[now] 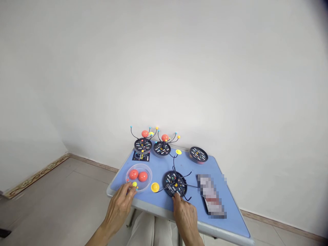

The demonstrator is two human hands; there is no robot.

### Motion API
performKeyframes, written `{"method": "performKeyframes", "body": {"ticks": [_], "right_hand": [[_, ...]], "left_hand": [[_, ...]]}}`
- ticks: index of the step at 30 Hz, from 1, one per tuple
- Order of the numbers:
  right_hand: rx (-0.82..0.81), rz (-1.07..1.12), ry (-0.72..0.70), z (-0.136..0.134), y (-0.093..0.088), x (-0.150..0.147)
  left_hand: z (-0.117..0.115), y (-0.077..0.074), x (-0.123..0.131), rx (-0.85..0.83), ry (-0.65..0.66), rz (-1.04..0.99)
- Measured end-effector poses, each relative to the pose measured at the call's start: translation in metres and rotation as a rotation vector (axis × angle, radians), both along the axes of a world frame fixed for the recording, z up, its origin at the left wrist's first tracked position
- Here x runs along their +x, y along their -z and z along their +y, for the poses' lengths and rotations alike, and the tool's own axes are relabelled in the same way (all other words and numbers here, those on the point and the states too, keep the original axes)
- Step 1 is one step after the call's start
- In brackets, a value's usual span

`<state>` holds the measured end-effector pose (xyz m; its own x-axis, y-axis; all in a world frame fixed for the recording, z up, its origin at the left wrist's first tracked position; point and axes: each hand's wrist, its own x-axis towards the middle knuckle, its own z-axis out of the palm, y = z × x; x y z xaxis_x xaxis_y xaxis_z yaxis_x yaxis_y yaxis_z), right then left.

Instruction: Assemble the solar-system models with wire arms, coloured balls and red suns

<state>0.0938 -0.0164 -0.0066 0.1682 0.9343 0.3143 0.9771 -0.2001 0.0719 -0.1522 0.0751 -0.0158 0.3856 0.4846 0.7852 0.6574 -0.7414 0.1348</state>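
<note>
My left hand (121, 201) is over the near rim of a clear plastic bowl (150, 171), fingers closed in a pinch at a small yellow ball (134, 184). Two red-orange balls (138, 175) and a few tiny coloured balls lie in the bowl. Closed on the near edge of a round black base (167, 193) is my right hand (185, 213), its thumb on top. Thin curved black arms spread from the centre of this planet model. One arm carries a yellow ringed ball (155, 187), and another bears a second ringed ball (178, 152). Several arms end bare.
Two planet models (142, 145) (162, 148) with red centre balls stand at the table's back left. A covered round black case (198, 154) sits at the back right. A pixelated phone-like object (211, 196) lies on the right of the blue table (230, 223). Behind rises a white wall.
</note>
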Motion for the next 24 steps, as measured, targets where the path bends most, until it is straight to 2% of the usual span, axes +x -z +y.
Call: {"method": "performKeyframes", "body": {"ticks": [5,10,18,24], "right_hand": [[-0.068,0.025,0.071,0.004,-0.007,-0.012],[-0.103,0.056,0.120,0.010,-0.012,-0.024],[-0.121,0.062,0.145,0.019,-0.020,-0.040],[-0.145,0.059,0.126,0.018,-0.024,-0.042]], "left_hand": [[-0.002,-0.001,0.000,0.013,0.008,0.015],[-0.004,-0.003,0.000,-0.041,0.022,0.007],[-0.004,-0.002,0.000,-0.028,0.010,-0.004],[-0.002,0.004,-0.001,0.010,-0.007,0.017]]}}
